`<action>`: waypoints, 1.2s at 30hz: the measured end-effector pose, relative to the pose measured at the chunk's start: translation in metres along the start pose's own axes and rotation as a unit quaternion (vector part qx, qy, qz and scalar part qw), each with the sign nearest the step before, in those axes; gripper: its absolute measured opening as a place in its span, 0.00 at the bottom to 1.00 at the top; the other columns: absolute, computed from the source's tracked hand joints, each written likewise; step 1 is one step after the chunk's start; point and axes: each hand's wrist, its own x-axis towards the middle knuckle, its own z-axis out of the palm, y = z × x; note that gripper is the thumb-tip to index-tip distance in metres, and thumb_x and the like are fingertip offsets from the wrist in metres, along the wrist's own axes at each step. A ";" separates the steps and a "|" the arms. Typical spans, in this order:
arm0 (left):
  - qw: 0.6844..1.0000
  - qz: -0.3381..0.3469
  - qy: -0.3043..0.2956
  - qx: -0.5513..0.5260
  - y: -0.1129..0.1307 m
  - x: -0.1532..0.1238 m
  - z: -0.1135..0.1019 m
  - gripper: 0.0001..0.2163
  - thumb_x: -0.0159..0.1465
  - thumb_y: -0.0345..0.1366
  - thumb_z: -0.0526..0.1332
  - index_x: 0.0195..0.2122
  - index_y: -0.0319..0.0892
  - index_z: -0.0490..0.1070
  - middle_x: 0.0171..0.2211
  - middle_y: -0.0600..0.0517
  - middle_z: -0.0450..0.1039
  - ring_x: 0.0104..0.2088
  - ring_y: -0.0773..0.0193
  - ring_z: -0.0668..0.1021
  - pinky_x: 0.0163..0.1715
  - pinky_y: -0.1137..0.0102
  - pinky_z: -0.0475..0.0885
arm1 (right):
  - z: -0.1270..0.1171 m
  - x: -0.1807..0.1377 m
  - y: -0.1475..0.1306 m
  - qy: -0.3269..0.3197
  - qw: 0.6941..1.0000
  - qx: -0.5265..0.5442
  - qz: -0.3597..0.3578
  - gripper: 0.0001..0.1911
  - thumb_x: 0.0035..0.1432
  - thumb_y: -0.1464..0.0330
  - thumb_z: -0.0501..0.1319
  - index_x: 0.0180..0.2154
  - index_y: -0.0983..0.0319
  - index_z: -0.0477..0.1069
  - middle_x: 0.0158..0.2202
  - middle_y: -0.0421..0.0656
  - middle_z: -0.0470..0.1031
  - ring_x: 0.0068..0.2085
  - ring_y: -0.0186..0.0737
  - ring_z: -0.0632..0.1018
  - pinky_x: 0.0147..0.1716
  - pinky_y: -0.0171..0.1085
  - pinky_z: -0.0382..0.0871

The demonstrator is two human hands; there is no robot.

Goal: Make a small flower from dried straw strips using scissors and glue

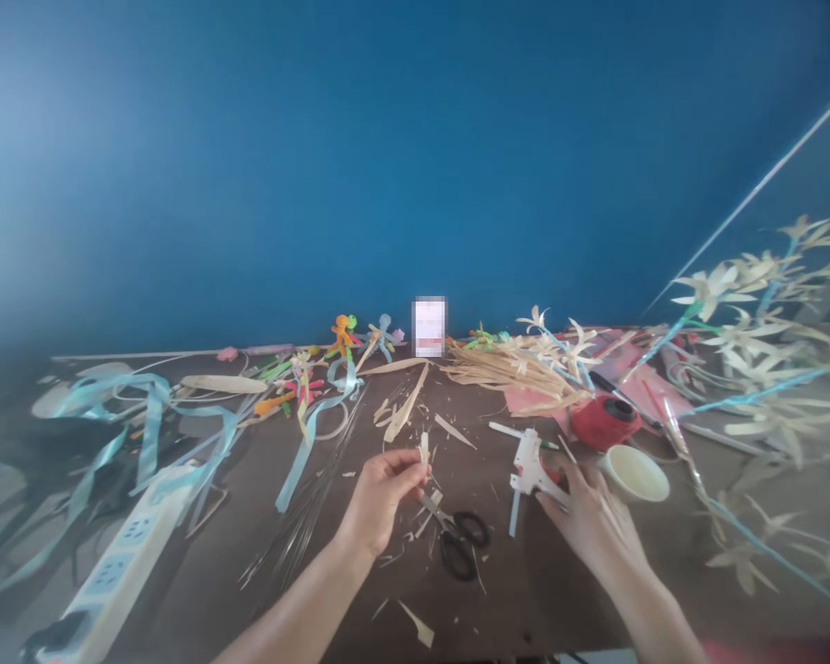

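A small pale strip of dried husk (pixel 424 448) is pinched upright between the thumb and fingers of my left hand (pixel 391 489). Just below that hand, black-handled scissors (pixel 456 537) lie on the table among husk scraps. My right hand (pixel 598 516) is at the handle of a white hot glue gun (pixel 527 463), its thumb and fingers on either side of it. A glue stick (pixel 515 513) sticks out of the gun's near end. Part of the handle is hidden by my right hand.
A cream cup (pixel 636 473) and a red roll (pixel 605 421) stand beside my right hand. Husk flowers on blue stems (pixel 753 397) spread at the right. Leftward lie thin wires (pixel 311 503), light-blue ribbon (pixel 156 415) and a power strip (pixel 121 553). A husk bundle (pixel 504 369) lies behind.
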 end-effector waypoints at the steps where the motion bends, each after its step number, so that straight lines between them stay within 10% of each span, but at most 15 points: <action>1: 1.000 -0.001 0.001 -0.001 0.000 0.000 0.000 0.09 0.50 0.36 0.65 0.31 0.37 0.74 0.26 0.51 0.72 0.27 0.69 0.72 0.26 0.76 0.67 | 0.003 0.000 0.003 -0.012 1.000 -0.003 -0.001 0.20 0.52 0.64 0.55 0.47 0.61 0.61 0.41 0.50 0.65 0.38 0.51 0.70 0.31 0.42 0.63; 9: 1.000 -0.013 0.011 -0.020 0.003 -0.004 0.004 0.09 0.47 0.36 0.66 0.29 0.39 0.75 0.24 0.52 0.73 0.25 0.70 0.71 0.25 0.76 0.66 | 0.011 0.002 -0.007 -0.012 1.000 0.002 -0.003 0.15 0.54 0.68 0.53 0.44 0.60 0.63 0.41 0.50 0.63 0.39 0.49 0.70 0.34 0.42 0.64; 14: 1.000 -0.008 0.016 -0.025 0.003 -0.003 0.005 0.09 0.48 0.37 0.66 0.29 0.38 0.75 0.26 0.50 0.74 0.27 0.68 0.73 0.25 0.76 0.67 | 0.002 -0.004 -0.012 0.052 0.981 0.186 -0.009 0.15 0.55 0.64 0.51 0.46 0.59 0.60 0.43 0.50 0.63 0.43 0.50 0.68 0.38 0.45 0.64; 23: 1.000 0.008 0.022 -0.008 -0.002 -0.001 0.009 0.09 0.49 0.38 0.65 0.29 0.37 0.74 0.24 0.50 0.73 0.26 0.68 0.73 0.24 0.76 0.67 | -0.046 -0.024 -0.067 -0.031 0.702 0.710 0.047 0.17 0.59 0.59 0.46 0.47 0.60 0.59 0.36 0.47 0.66 0.24 0.37 0.65 0.22 0.37 0.59; 28: 1.000 0.010 0.021 0.010 0.000 -0.003 0.009 0.09 0.50 0.38 0.64 0.29 0.38 0.75 0.26 0.49 0.74 0.27 0.67 0.73 0.25 0.75 0.66 | -0.050 -0.032 -0.083 -0.145 0.728 0.669 -0.034 0.17 0.59 0.56 0.47 0.38 0.61 0.64 0.20 0.39 0.62 0.20 0.34 0.60 0.19 0.35 0.52; 36: 0.998 0.035 0.019 0.048 0.004 -0.007 0.009 0.09 0.51 0.37 0.63 0.30 0.37 0.75 0.26 0.49 0.75 0.27 0.66 0.73 0.26 0.75 0.66 | -0.060 -0.033 -0.088 -0.201 0.776 0.593 -0.072 0.18 0.60 0.57 0.46 0.36 0.63 0.65 0.21 0.38 0.60 0.22 0.34 0.63 0.22 0.35 0.57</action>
